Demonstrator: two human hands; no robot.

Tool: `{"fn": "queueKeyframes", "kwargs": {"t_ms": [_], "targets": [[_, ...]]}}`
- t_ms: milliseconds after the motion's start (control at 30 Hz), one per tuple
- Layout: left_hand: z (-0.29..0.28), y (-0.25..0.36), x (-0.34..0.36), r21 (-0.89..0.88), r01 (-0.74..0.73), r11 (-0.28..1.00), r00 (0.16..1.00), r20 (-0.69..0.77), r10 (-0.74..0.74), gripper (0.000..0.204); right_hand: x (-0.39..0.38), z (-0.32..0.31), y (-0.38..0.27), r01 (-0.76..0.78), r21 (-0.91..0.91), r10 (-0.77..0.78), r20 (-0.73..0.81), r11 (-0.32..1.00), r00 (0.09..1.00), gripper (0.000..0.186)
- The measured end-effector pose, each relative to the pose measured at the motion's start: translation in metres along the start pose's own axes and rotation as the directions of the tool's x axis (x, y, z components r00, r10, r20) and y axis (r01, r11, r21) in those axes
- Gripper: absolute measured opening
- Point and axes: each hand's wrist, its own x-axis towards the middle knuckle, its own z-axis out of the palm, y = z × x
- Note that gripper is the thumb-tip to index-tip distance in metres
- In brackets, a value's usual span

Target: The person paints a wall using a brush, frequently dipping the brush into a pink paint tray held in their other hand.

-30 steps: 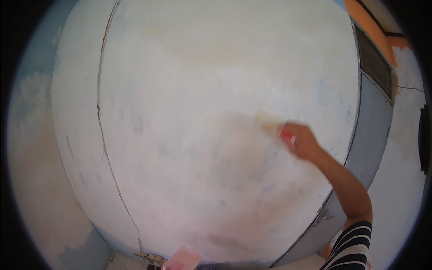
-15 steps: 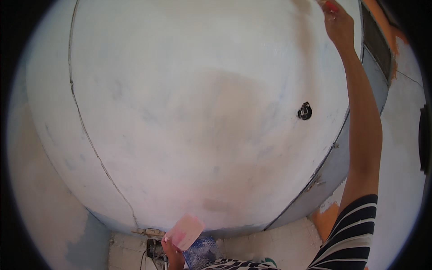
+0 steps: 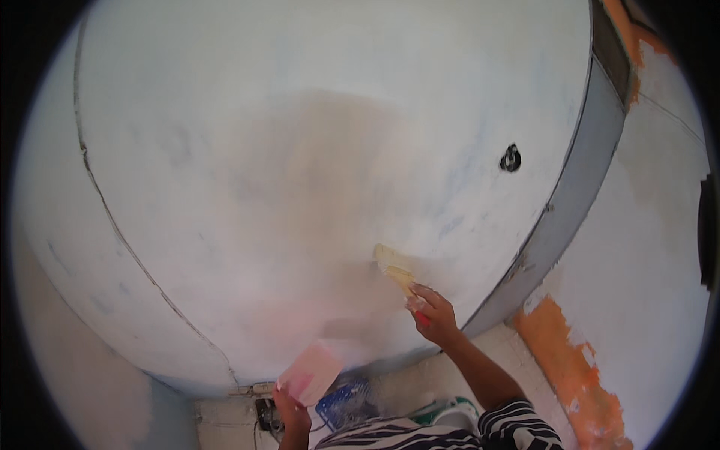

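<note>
My left hand [image 3: 290, 409] is closed on the lower left edge of a flat pink plastic piece [image 3: 310, 373] with rounded corners and a darker pink smear. My right hand [image 3: 433, 319] grips a paintbrush [image 3: 397, 271] by its handle, part of which shows red. The brush's broad, cream-yellow head points up and left, at or close to the whitish wall [image 3: 322, 172]; whether it touches I cannot tell. Faint beige, pink and blue patches mark the wall.
A black-rimmed hole [image 3: 510, 159] sits in the wall at right. A vertical crack [image 3: 120, 226] runs down its left side. Below are a blue tray [image 3: 346, 403] and a green-rimmed bucket [image 3: 450, 411]. A grey door [image 3: 596, 146] and peeling orange paint [image 3: 562, 360] are at right.
My right hand has come down from the top right to the lower middle of the wall, bringing the brush into full view. The left hand still holds the pink piece. The view has shifted.
</note>
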Motion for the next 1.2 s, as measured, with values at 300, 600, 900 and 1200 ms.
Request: {"fn": "queueKeyframes", "kwargs": {"t_ms": [300, 600, 900, 1200], "targets": [[-0.003, -0.007, 0.030, -0.007, 0.168, 0.986, 0.979, 0.121, -0.166, 0.037, -0.066, -0.003, -0.103, -0.373, 0.926, 0.988, 0.112, -0.064, 0.109, 0.027], [0.064, 0.040, 0.034, -0.100, 0.256, 0.962, 0.959, 0.155, -0.239, 0.059, -0.083, -0.018, -0.154, -0.268, 0.940, 0.966, 0.242, -0.210, 0.094, 0.015], [0.101, 0.034, 0.015, 0.128, -0.208, 0.970, 0.939, 0.302, 0.162, 0.086, -0.062, 0.002, -0.160, -0.525, 0.850, 0.920, 0.166, 0.049, 0.356, 0.012], [0.150, 0.014, -0.008, 0.131, -0.352, 0.927, 0.883, 0.376, 0.282, 0.096, -0.049, -0.017, -0.106, -0.527, 0.662, 0.739, -0.060, 0.533, 0.671, 0.019]]}}
